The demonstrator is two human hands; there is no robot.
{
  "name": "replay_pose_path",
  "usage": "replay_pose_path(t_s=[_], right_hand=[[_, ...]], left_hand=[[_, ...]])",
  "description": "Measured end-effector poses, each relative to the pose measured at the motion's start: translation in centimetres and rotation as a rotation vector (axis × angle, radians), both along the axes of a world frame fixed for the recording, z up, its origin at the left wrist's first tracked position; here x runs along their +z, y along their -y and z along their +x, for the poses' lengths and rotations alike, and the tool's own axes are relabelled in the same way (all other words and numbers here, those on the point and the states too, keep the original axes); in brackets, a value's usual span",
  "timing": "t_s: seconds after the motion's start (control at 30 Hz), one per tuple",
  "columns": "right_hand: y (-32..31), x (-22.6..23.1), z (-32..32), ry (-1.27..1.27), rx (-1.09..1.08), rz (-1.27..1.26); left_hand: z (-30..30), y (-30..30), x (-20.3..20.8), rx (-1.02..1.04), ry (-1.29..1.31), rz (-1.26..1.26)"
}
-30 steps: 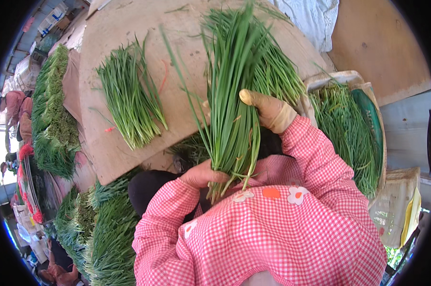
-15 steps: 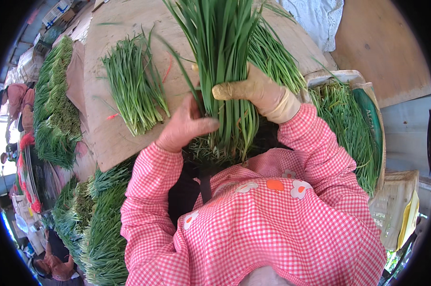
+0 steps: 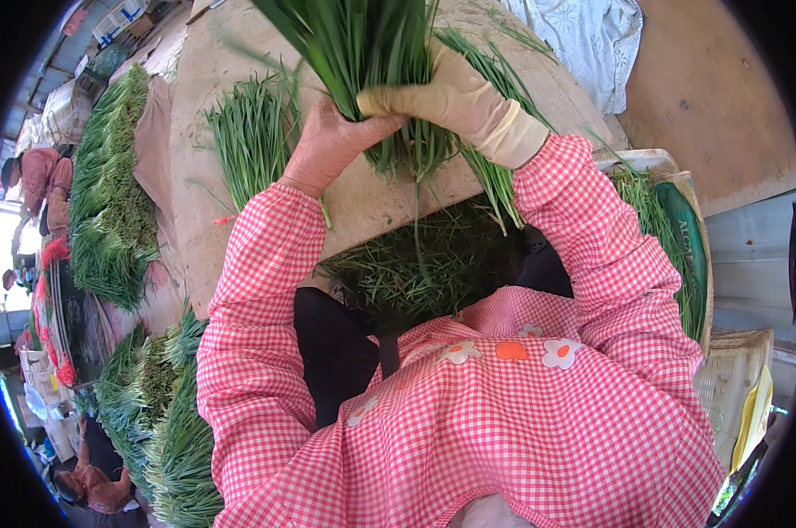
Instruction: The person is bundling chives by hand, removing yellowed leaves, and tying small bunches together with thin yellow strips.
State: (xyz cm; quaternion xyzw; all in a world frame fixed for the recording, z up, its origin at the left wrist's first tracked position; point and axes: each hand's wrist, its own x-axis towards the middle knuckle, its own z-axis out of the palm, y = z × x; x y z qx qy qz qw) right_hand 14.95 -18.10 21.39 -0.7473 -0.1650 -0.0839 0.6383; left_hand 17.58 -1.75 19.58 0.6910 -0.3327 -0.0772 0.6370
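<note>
A thick bunch of garlic chives [image 3: 363, 44] is raised over the near edge of the wooden board [image 3: 389, 204], its leaves pointing away from me and leaning left. My right hand [image 3: 455, 101], in a pale, stained rubber glove, is closed round it with the thumb across the front. My bare left hand [image 3: 341, 145] grips the bunch from the left side, thumb meeting the gloved one; its fingers are partly hidden behind the leaves. Below my hands the stem ends stick out. A smaller bunch of chives [image 3: 250, 132] lies on the board at left, and loose chives [image 3: 495, 167] lie at right.
Leaf trimmings [image 3: 424, 264] lie below the board's edge. A white crate [image 3: 631, 160] with chives stands at right, near a patterned cloth [image 3: 583, 44]. Big heaps of chives [image 3: 107, 194] are piled at left. Another person [image 3: 99, 488] is at the lower left.
Both hands have moved up and away from me with the bunch, which now tilts left. The left hand has closed onto it, and the trimmings below are uncovered.
</note>
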Motion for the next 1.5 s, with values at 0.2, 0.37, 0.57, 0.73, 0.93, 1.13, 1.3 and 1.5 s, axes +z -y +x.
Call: replay_pose_path(t_s=[0.2,0.37,0.57,0.73,0.93,1.13,1.3,1.5], right_hand=[[-1.5,2.4,0.1,-0.059,0.159,0.186],[-2.5,1.9,-1.2,-0.457,0.299,0.491],[-5.1,-3.2,-1.3,0.027,0.013,-0.187],[-5.6,-3.0,-1.5,0.092,-0.164,-0.937],[-2.7,-5.1,-2.5,0.163,-0.212,-0.579],[-2.9,-1.4,-14.1,0.361,0.035,-0.837],[-3.8,-5.8,-16.1,0.322,-0.128,-1.028],[-3.1,-6.7,-15.7,0.401,-0.282,-0.795]], left_hand=[[-0.3,-0.6,2.6,-0.064,-0.094,-0.027],[-2.7,-2.5,1.5,-0.131,-0.583,-0.229],[-6.3,-2.9,-5.5,0.010,-0.979,-0.714],[-7.2,-3.2,-7.6,-0.194,-1.112,-0.880],[-6.9,-3.1,-8.2,-0.301,-1.036,-0.903],[-5.4,-4.4,-7.8,-0.118,-0.953,-0.882],[-4.9,-4.0,-8.8,-0.053,-0.959,-0.954],[-5.6,-3.5,-8.3,0.008,-0.985,-0.963]])
